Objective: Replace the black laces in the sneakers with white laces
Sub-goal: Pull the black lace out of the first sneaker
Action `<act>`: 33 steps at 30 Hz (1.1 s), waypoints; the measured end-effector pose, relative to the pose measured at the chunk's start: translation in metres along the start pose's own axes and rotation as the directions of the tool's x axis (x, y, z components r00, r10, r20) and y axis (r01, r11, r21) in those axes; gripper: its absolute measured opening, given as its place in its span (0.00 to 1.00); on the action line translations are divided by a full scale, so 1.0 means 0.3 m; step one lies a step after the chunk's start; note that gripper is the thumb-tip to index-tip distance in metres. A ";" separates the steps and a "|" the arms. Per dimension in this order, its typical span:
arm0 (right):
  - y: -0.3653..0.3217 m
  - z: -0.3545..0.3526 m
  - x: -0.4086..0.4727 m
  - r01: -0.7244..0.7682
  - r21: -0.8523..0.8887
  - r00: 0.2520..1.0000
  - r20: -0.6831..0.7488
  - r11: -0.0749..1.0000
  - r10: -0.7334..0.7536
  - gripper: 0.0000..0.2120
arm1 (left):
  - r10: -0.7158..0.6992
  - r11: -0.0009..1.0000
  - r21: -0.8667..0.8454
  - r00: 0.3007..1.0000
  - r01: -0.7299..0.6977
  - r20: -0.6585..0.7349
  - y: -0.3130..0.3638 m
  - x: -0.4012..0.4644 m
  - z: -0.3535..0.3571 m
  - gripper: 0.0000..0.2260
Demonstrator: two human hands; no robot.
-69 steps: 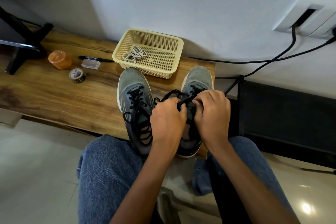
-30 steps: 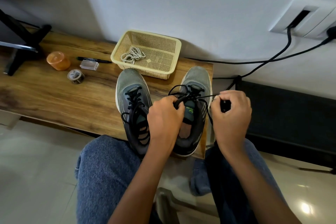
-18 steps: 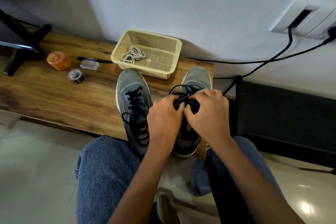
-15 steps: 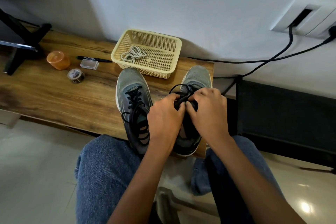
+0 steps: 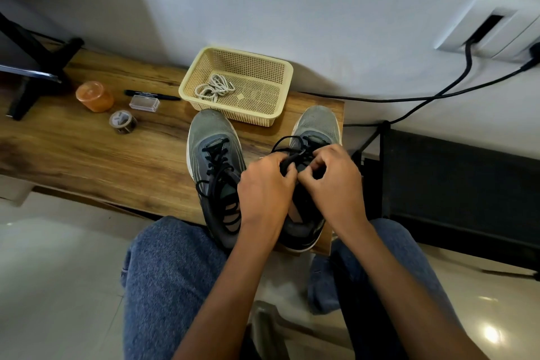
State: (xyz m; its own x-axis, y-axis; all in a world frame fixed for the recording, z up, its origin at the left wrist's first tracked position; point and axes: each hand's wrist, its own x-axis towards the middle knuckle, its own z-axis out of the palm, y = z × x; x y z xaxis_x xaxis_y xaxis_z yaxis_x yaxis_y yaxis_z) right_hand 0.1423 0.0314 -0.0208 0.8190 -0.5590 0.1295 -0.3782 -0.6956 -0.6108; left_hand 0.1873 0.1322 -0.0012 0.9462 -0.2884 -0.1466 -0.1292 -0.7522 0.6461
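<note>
Left hand (image 5: 264, 184) pinches the black lace (image 5: 287, 158) above the right sneaker (image 5: 314, 137); right hand (image 5: 333, 181) has fingers curled at the same lace, exact grasp unclear. Judging progress: early, unlacing only. Left sneaker (image 5: 214, 152) is fully black-laced. White laces (image 5: 214, 88) sit untouched in the basket (image 5: 287, 74) on the tabletop (image 5: 87, 155). Remaining: strip both, relace both.

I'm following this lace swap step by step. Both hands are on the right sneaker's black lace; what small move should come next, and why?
Probably the right hand should draw the black lace out of the right sneaker, while the left hand steadies it: both pinch that lace, still threaded near the toe.
</note>
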 end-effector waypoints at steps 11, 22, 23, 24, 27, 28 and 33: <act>0.004 0.001 -0.046 0.074 0.217 0.975 -0.220 0.973 -0.025 0.11 | 0.015 0.999 0.039 1.000 -0.016 0.007 0.007 -0.007 0.008 0.10; 0.012 -0.014 -0.072 0.176 0.299 0.922 -0.383 0.938 -0.052 0.06 | 0.004 0.999 0.046 1.000 -0.005 0.011 0.009 -0.005 0.008 0.10; 0.013 -0.018 -0.074 0.187 0.306 0.916 -0.398 0.933 -0.052 0.05 | 0.005 0.999 0.046 1.000 -0.005 0.006 0.008 -0.004 0.007 0.10; 0.014 -0.022 -0.076 0.196 0.318 0.910 -0.411 0.928 -0.051 0.05 | 0.006 0.999 0.043 1.000 -0.006 0.004 0.006 -0.003 0.007 0.10; 0.017 -0.039 -0.084 0.163 0.306 0.915 -0.402 0.938 -0.028 0.05 | 0.016 0.999 0.043 1.000 -0.017 0.011 0.003 -0.002 0.009 0.11; 0.015 -0.046 -0.084 0.112 0.281 0.931 -0.364 0.953 -0.002 0.06 | 0.021 0.999 0.044 1.000 -0.021 0.012 0.002 -0.001 0.009 0.11; -0.018 -0.070 -0.060 -0.015 0.007 0.992 -0.126 1.000 0.016 0.13 | 0.039 0.999 0.028 0.999 -0.040 0.022 -0.005 0.005 0.013 0.10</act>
State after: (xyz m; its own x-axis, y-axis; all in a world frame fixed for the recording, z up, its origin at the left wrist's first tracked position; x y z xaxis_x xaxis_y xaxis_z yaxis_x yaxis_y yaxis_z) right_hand 0.1206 0.0358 -0.0034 0.7519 -0.6226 0.2169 -0.3876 -0.6835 -0.6185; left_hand 0.1879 0.1307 -0.0053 0.9337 -0.3307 -0.1374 -0.1752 -0.7564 0.6302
